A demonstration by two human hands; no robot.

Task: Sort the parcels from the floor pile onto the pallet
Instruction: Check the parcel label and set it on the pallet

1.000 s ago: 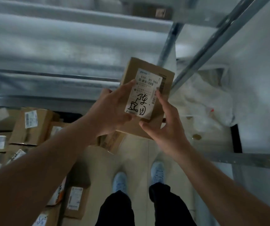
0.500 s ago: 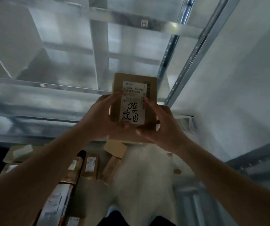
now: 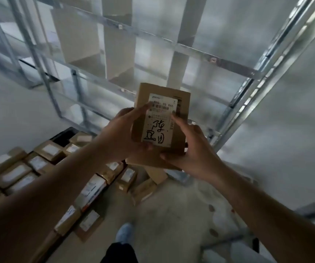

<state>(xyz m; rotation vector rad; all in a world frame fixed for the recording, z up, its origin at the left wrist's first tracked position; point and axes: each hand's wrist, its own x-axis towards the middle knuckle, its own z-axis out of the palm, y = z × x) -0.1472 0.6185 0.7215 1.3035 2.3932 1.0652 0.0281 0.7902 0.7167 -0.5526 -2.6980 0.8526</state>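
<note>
Above floor pile (image 3: 44, 168) — both hands' fingers (image 3: 143, 109) clamped on parcel (image 3: 181, 149) edges.

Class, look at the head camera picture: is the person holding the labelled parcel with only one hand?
No: both the left hand and the right hand grip the cardboard parcel, one on each side of its label.

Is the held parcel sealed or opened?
Cannot tell. The parcel, held by the left hand and right hand, shows only its labelled face; no flaps or tape are visible.
</note>
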